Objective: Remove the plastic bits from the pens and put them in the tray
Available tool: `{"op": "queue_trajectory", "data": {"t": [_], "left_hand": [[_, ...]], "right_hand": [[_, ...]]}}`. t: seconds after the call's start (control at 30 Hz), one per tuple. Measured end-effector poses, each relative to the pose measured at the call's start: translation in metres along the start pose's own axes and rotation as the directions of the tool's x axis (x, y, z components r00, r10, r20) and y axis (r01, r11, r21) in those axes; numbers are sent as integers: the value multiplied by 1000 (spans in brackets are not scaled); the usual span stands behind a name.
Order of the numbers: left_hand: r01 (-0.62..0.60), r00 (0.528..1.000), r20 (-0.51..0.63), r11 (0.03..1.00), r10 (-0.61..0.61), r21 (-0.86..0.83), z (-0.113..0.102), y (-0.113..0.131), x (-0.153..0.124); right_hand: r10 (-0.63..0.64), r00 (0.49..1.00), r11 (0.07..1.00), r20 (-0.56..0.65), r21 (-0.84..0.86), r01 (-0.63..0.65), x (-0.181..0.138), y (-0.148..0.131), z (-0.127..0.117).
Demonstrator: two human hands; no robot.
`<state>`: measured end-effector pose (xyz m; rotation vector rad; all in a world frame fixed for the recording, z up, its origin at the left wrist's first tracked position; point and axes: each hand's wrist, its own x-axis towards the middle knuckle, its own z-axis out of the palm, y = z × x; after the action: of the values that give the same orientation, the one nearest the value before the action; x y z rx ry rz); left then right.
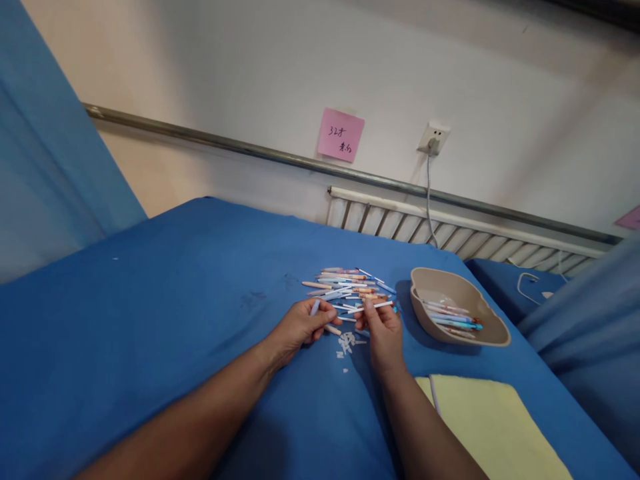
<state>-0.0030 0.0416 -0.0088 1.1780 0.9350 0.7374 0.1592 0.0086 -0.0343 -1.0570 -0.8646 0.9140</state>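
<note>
My left hand is closed, with thumb and forefinger pinching a pale lavender pen barrel. Level with it, my right hand pinches a thin white stick that looks like a pen refill. Just beyond both hands, a loose pile of pens and white sticks lies on the blue sheet. Small white scraps are scattered between my wrists. A peach-coloured pen part lies beside my left fingertips, partly hidden.
To the right stands a beige basin with several pens inside. A folded yellow cloth lies nearer, beside my right forearm. Behind the bed are a radiator, a metal rail and a plugged-in socket. Blue curtains hang at both sides.
</note>
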Motion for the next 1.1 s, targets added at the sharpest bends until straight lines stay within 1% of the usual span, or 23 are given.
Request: {"op": "queue_trajectory", "data": {"t": [0.27, 0.5, 0.73, 0.83, 1.0, 1.1], "left_hand": [[8, 1000, 7, 1000, -8, -8, 1, 2, -1], [3, 1000, -3, 1000, -3, -30, 1, 1, -1], [29, 999, 23, 998, -28, -57, 3, 1, -3], [36, 999, 22, 997, -35, -61, 4, 1, -3], [18, 999, 30, 996, -16, -82, 6, 2, -3], [50, 998, 38, 991, -45, -123, 6, 3, -2]], "right_hand": [[8, 996, 1000, 86, -17, -7, -4, -2, 4], [31, 991, 999, 128, -15, -29, -5, -7, 7], [53, 980, 998, 193, -33, -47, -8, -4, 10], [65, 983, 998, 174, -19, -62, -9, -2, 12], [95, 988, 993, 122, 52, -102, -7, -2, 11], [96, 992, 994, 79, 46, -100, -4, -4, 8]]}}
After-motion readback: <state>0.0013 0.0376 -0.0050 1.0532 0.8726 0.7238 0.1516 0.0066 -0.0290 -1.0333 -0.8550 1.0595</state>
